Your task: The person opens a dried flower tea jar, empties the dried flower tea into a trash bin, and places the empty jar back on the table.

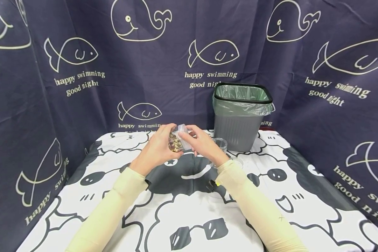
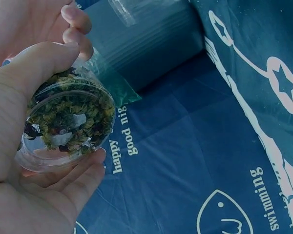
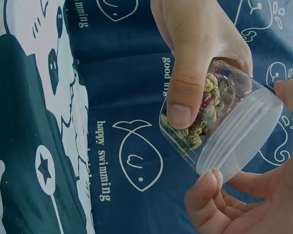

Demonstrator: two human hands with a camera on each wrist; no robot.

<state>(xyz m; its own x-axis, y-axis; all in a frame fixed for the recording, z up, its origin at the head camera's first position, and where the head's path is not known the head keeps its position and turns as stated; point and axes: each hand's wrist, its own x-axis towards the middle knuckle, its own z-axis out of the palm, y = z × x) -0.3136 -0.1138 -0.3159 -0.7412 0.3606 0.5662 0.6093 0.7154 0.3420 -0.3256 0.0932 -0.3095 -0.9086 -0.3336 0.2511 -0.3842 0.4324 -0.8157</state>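
Observation:
Above the table, my left hand (image 1: 159,147) grips a clear plastic jar (image 3: 224,97) of dried flower buds (image 1: 174,143). The left thumb presses along the jar's side in the right wrist view, and the left fingers wrap round its far side. The jar is tilted, its translucent screw lid (image 3: 251,131) facing my right hand (image 1: 203,141). Thumb and fingertips of the right hand hold the lid at its rim from opposite sides. In the left wrist view the jar's round base (image 2: 71,122) shows, with yellowish and dark purple buds behind it.
A grey trash bin (image 1: 236,129) with a green liner (image 1: 242,106) stands at the back right of the table. Beside it is a clear round container (image 1: 219,142), partly behind the right forearm. A patterned cloth (image 1: 192,206) covers the table; dark curtains (image 1: 163,70) hang around it.

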